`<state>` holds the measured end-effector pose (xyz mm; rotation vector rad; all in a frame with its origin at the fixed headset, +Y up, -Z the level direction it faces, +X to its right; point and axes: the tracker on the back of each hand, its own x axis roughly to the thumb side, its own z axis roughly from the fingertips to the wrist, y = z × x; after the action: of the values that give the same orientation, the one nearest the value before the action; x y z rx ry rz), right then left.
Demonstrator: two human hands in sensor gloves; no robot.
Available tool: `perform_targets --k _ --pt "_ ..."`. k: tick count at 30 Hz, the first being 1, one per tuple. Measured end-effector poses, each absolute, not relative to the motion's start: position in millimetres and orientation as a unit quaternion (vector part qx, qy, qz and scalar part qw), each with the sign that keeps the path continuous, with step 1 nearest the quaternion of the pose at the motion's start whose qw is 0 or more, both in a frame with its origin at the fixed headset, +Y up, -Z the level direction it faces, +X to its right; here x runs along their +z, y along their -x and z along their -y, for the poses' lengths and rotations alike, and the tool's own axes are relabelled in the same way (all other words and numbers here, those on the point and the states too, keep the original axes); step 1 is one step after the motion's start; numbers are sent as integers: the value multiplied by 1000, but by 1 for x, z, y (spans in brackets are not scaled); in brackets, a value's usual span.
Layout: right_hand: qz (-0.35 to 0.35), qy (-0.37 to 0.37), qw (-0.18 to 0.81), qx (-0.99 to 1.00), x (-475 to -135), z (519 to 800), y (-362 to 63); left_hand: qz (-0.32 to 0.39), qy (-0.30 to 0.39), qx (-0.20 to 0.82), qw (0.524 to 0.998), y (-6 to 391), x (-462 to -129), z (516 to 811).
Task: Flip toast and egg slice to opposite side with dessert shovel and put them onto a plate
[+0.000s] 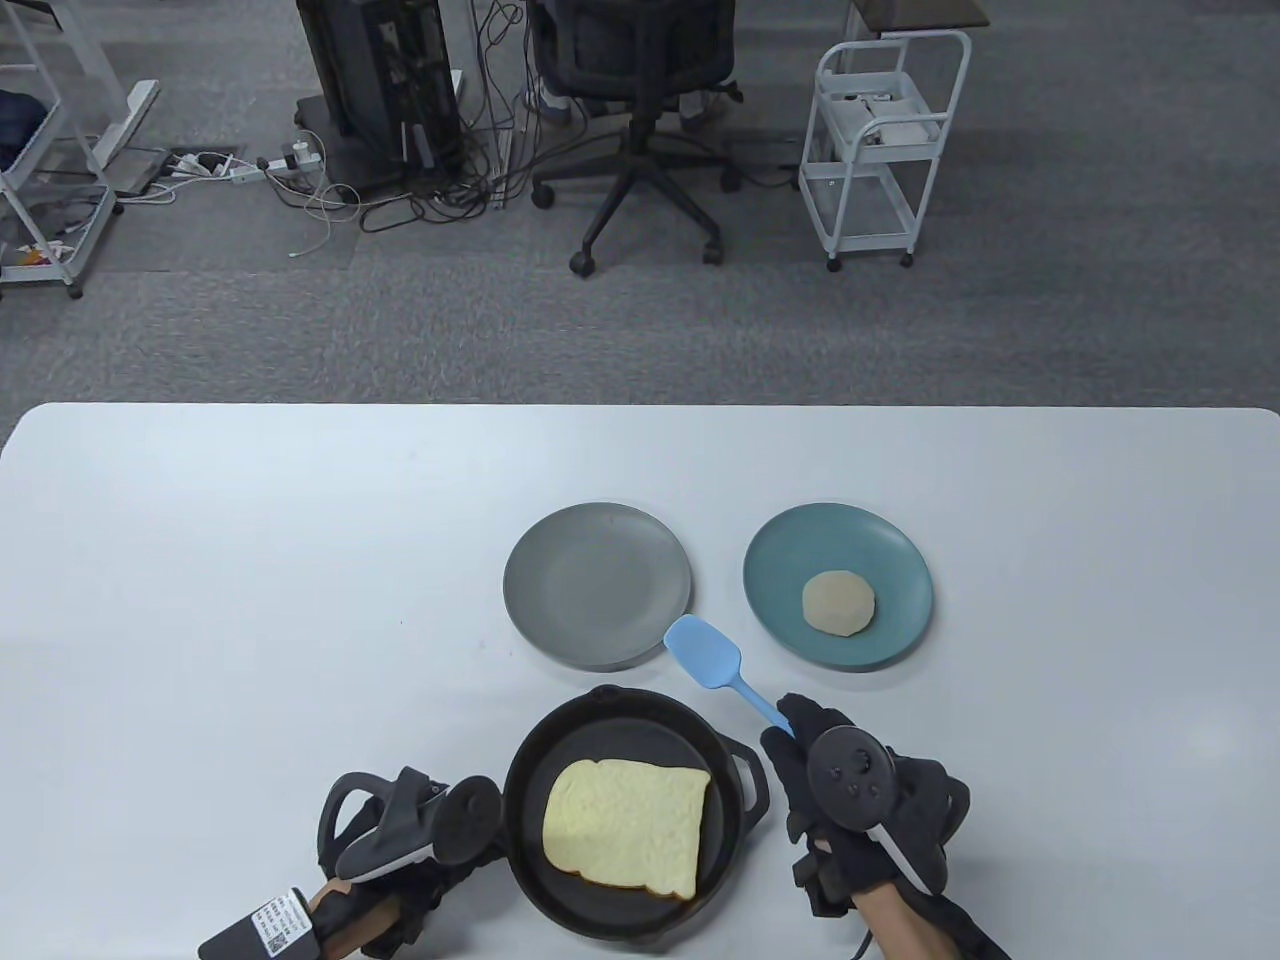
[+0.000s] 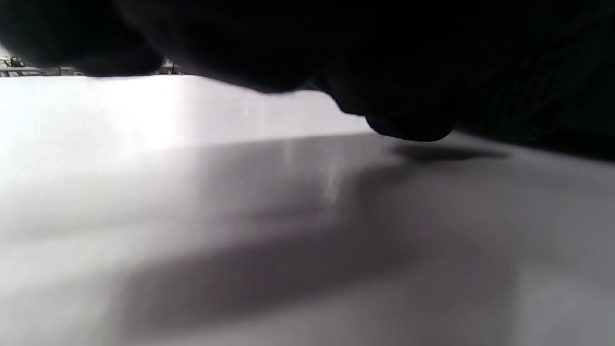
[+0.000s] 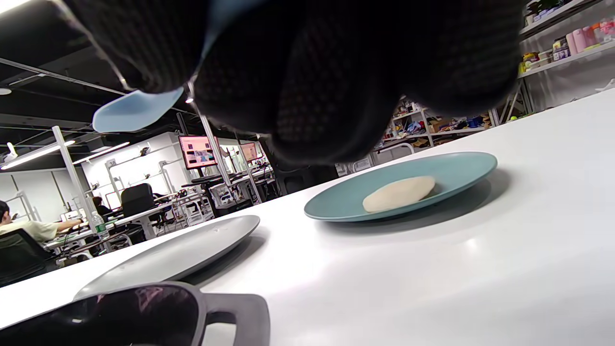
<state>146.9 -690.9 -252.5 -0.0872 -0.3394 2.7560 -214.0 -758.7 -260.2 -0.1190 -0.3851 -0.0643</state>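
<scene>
Right hand (image 1: pixel 850 800) grips the shovel (image 1: pixel 712 660); left hand (image 1: pixel 400 850) hidden, grasp unclear.

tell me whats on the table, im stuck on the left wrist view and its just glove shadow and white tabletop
Observer: A black pan sits at the near edge with a slice of toast lying flat in it.
Operator: wheres the egg
Observer: The egg slice lies on the teal plate, far right of the pan.
Operator: any free plate
Observer: Yes, the grey plate to the left of the teal one has nothing on it.
Operator: and the shovel
Observer: The right hand grips the handle of the blue dessert shovel; in the table view its blade shows between the two plates, and the right wrist view shows it raised off the table.
</scene>
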Motion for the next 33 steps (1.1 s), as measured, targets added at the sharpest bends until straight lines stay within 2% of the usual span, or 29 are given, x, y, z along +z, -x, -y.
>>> perform_targets --k 7,13,17,24,26,33 --pt "130 46 187 973 -251 687 -155 157 0 -7 988 232 -257 728" --pt "151 -2 147 977 -242 675 -142 102 -53 -71 991 244 -256 711" --pt "112 -34 17 993 -238 677 -120 86 -44 -67 993 248 -258 710" --pt "99 -40 -75 991 -229 672 -96 88 -42 -82 992 241 -256 714" --pt "96 -43 -109 989 -226 676 -87 89 -60 -90 990 237 -253 714" --pt "80 -76 -116 987 -226 680 -71 61 -63 -65 994 238 -252 713"
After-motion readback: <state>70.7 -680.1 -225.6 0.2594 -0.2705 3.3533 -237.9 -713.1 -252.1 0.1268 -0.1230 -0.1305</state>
